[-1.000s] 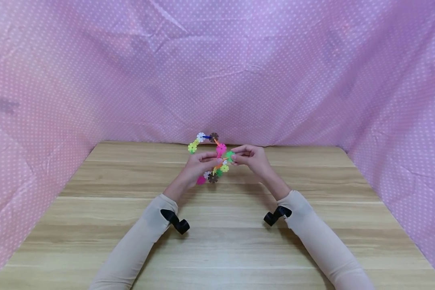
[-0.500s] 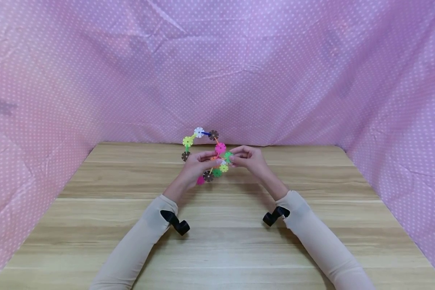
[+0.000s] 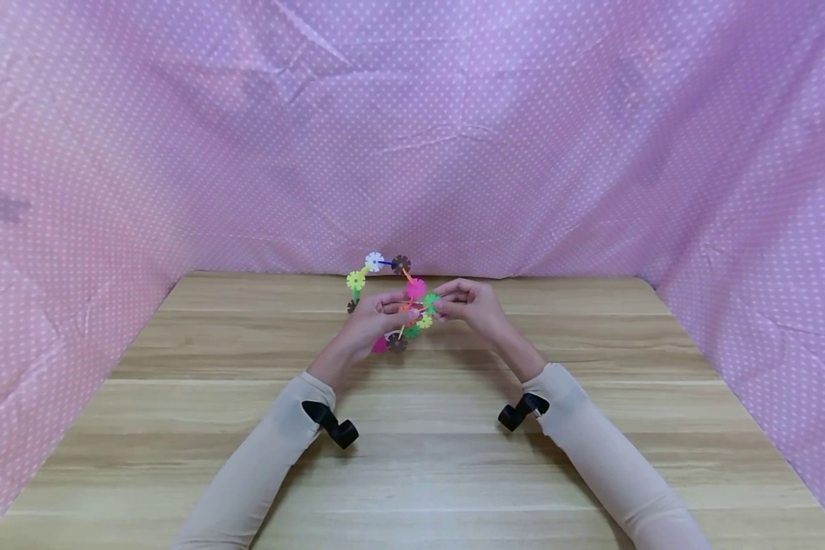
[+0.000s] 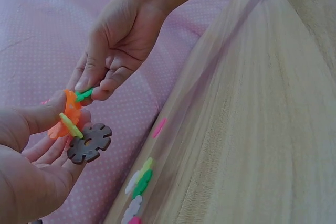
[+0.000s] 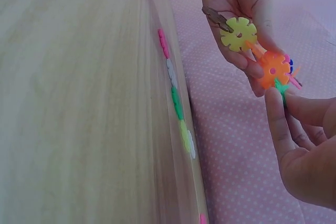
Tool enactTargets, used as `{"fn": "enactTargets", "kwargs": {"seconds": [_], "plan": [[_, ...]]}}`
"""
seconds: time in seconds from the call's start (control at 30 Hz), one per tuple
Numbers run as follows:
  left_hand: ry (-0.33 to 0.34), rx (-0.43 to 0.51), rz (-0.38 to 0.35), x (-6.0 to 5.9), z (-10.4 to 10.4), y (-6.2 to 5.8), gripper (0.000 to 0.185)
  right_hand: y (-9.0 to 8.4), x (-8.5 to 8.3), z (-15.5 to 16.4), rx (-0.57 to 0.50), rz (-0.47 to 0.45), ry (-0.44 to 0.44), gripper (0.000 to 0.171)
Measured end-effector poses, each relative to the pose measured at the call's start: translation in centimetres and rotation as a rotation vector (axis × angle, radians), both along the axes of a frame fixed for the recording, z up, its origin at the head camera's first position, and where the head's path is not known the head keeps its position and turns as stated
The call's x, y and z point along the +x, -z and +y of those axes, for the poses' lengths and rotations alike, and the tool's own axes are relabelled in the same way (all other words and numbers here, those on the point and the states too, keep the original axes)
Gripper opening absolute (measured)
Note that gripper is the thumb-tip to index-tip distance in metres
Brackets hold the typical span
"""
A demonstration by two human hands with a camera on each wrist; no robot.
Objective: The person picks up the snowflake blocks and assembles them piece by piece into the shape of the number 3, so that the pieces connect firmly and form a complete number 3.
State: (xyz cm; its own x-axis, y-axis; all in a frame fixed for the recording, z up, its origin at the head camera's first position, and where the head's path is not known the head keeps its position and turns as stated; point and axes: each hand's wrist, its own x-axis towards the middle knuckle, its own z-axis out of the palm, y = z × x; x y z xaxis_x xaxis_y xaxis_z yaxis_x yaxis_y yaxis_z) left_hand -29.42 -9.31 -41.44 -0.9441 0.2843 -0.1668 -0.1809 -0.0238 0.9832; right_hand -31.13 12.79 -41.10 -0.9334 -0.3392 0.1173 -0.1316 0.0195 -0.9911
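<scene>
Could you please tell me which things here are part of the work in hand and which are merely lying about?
In hand:
- linked disc chain, gripped by left hand
- green disc, pinched by right hand

Lying about:
- loose discs along table edge
- pink dotted cloth

Both hands raised together, left hand [image 3: 371, 325] and right hand [image 3: 469, 302] pinching

A light wooden table [image 3: 412, 473] with lengthwise plank grain carries the scene. Along its far edge, where it meets the pink dotted cloth [image 3: 522, 153], a row of small plastic snowflake discs [image 5: 176, 103] lies in pink, white, green and yellow. The cloth rises round three sides.
</scene>
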Motion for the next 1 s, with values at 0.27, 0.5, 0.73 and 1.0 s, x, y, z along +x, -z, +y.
{"fn": "enactTargets", "kwargs": {"seconds": [0.27,0.5,0.73,1.0], "plan": [[-0.024,-0.029,-0.011,-0.1,0.0,0.0,0.044,-0.2,0.1,0.1,0.019,0.001,-0.010,0.027],[-0.041,-0.061,-0.002,-0.2,-0.1,0.0,0.045,-1.0,-0.2,0.7,0.066,-0.048,-0.031,0.030],[-0.047,-0.089,0.028,-0.2,-0.6,0.1,0.041,-1.7,-1.1,1.9,0.200,-0.071,-0.049,0.035],[-0.026,-0.051,0.026,-0.3,-0.9,-0.1,0.038,-1.6,-3.2,4.6,0.445,0.078,-0.051,0.027]]}}
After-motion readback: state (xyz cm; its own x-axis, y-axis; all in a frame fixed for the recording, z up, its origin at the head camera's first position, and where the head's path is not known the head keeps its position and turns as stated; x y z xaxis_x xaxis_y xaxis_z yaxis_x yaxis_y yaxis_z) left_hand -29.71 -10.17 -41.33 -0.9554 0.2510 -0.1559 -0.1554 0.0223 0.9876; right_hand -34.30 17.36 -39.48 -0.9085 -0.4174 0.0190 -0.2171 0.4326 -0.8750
